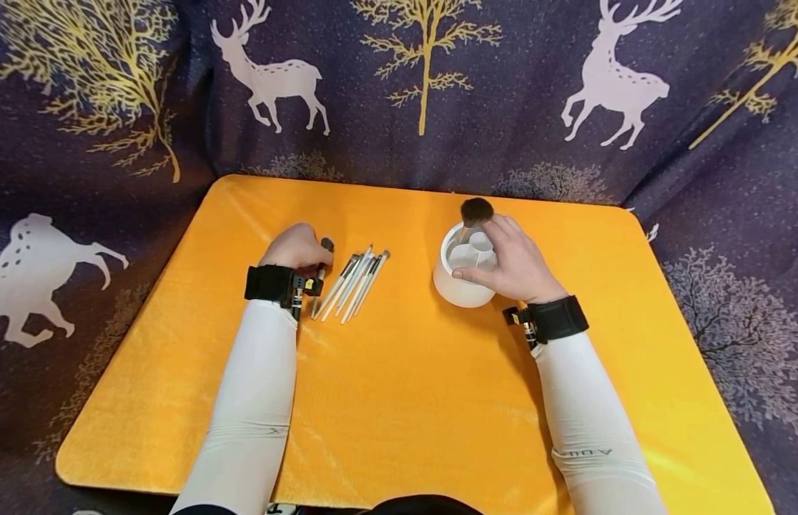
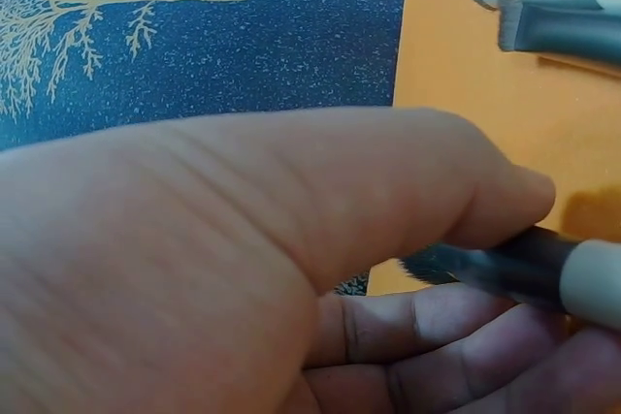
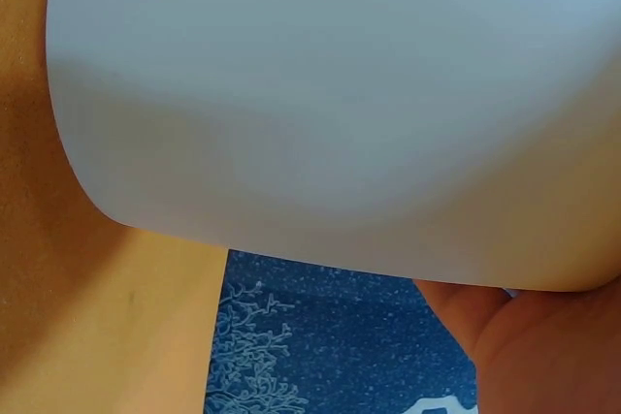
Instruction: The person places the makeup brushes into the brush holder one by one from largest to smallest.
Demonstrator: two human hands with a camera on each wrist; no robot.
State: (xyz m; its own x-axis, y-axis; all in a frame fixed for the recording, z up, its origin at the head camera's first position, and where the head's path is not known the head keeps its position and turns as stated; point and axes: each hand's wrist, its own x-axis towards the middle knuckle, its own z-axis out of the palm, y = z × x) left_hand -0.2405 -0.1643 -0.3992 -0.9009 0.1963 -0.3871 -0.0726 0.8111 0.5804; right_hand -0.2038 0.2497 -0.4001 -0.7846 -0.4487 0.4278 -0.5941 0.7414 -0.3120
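Note:
My left hand (image 1: 297, 249) pinches a makeup brush (image 2: 529, 269) between thumb and fingers, near its dark bristle end. Just right of that hand lies a bundle of several makeup brushes (image 1: 355, 285) with pale handles, their heads pointing away from me. A white round brush holder (image 1: 462, 292) with inner compartments stands right of centre. One large makeup brush with a fluffy dark head (image 1: 477, 211) stands in it at the far side. My right hand (image 1: 520, 266) grips the holder from the right, thumb at the near rim. In the right wrist view, the holder's wall (image 3: 320, 113) fills most of the picture.
An orange cloth covers the table (image 1: 399, 400). Behind and around it hangs a dark curtain (image 1: 373, 107) with white deer and yellow trees. Both wrists carry black straps (image 1: 556, 318) with small cameras.

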